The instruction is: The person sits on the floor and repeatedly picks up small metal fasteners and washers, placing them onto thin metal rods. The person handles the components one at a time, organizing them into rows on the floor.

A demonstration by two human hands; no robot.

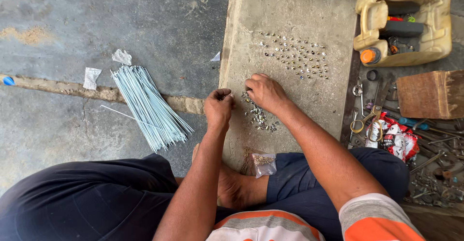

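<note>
A loose heap of small metal spoke nipples [258, 116] lies on a concrete slab [328, 91]. My right hand [265, 92] rests over the heap's top edge with its fingers curled down onto the pieces. My left hand [218, 107] is just left of the heap, fingertips pinched together, apparently on a small nipple that I cannot clearly see. Farther up the slab, several nipples [295, 55] stand apart in neat rows. A small plastic bag with more nipples [264, 163] lies by my foot.
A bundle of thin metal spokes [147, 105] lies on the floor at left, beside paper scraps [91, 77]. At right, a cut-open yellowish jug [403, 26] holds tools, with a wooden block [430, 93], scissors [367, 120] and scattered tools nearby.
</note>
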